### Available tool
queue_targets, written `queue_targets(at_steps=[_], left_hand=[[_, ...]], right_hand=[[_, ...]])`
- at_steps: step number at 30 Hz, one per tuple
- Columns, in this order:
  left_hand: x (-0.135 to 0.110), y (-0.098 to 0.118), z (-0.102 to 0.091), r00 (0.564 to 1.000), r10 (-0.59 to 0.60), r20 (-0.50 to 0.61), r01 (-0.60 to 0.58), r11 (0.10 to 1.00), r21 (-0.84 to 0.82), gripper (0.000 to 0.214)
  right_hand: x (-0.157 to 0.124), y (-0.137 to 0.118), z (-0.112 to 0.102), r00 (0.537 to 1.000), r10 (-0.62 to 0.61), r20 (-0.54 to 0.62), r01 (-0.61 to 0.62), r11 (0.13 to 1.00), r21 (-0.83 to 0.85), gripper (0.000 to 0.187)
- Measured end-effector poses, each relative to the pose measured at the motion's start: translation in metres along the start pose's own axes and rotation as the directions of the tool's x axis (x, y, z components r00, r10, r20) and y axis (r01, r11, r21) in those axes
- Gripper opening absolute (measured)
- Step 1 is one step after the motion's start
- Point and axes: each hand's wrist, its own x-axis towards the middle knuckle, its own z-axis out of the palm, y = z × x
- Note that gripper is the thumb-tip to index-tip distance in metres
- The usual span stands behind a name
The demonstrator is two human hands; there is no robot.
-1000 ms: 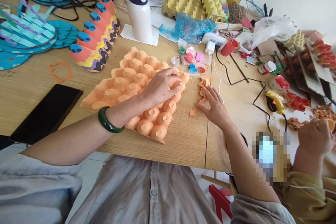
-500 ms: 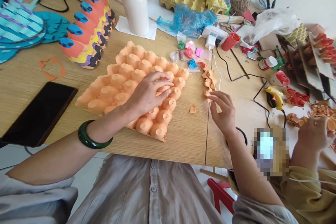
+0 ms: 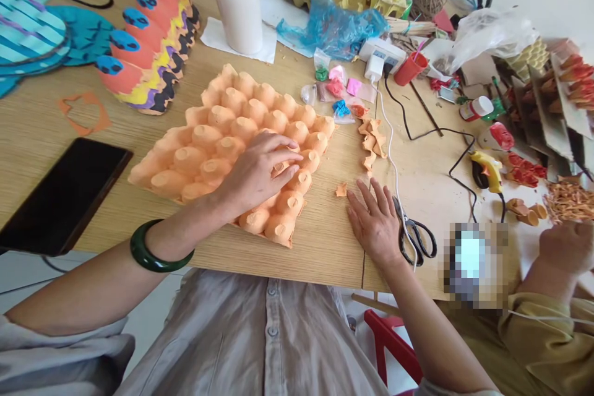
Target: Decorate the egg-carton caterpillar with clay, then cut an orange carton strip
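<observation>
My left hand (image 3: 257, 168) lies over the orange egg tray (image 3: 204, 136), its fingers apart and bent a little above the cups. Whether the fingertips press on the pulp cannot be made out. My right hand (image 3: 377, 223) is flat on the table, palm down with fingers spread, and holds nothing. Black-handled scissors (image 3: 426, 236) lie just right of it, with a white cable crossing them. Beyond its fingertips are torn orange egg-tray scraps (image 3: 371, 136), and a small orange scrap (image 3: 341, 190) sits between tray and hand.
On the left lie a black phone (image 3: 65, 195) and a painted egg-carton piece (image 3: 143, 43). A white bottle (image 3: 236, 6) stands behind the tray. Small coloured bags (image 3: 336, 88), a red cup (image 3: 411, 68) and a yellow glue gun (image 3: 489, 170) are farther right. A co-worker's hand (image 3: 566, 247) is at the right edge.
My right hand has come away from the orange scraps toward me and flattened on the table. The scissors show more fully beside it. My left hand has stayed on the tray.
</observation>
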Motion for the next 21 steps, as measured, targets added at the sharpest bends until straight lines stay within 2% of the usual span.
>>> queue_targets(at_steps=[4,7,9,11,14,18,21], left_hand=[[-0.001,0.0,0.001,1.0,0.009,-0.024,-0.009,1.0,-0.008,0.017],[-0.003,0.001,0.0,0.999,0.004,-0.033,-0.005,1.0,-0.031,0.017],[-0.005,0.0,-0.001,0.999,0.003,-0.035,-0.004,0.999,-0.038,0.018],[-0.007,0.0,-0.003,0.999,0.003,-0.039,-0.004,0.999,-0.038,0.018],[-0.009,0.0,-0.004,0.999,0.001,-0.036,-0.002,1.0,-0.027,0.017],[-0.01,0.0,-0.005,0.999,0.02,-0.038,-0.02,1.0,-0.011,0.015],[-0.012,-0.001,-0.006,0.999,0.021,-0.044,-0.021,1.0,0.009,0.015]], right_hand=[[0.002,-0.005,-0.002,1.0,-0.021,0.015,0.021,1.0,-0.003,0.038],[0.0,-0.003,-0.002,0.996,0.083,0.03,-0.086,0.988,0.125,0.039],[-0.003,-0.001,-0.001,0.984,0.179,0.002,-0.175,0.955,0.239,0.041],[-0.003,-0.001,-0.001,0.974,0.222,-0.037,-0.202,0.933,0.297,0.044],[-0.001,-0.004,-0.001,0.986,0.153,-0.058,-0.136,0.963,0.232,0.046],[0.004,-0.009,-0.001,1.0,0.02,0.005,-0.021,0.997,0.068,0.047],[0.005,-0.01,-0.001,1.0,0.003,0.016,-0.003,1.0,0.002,0.043]])
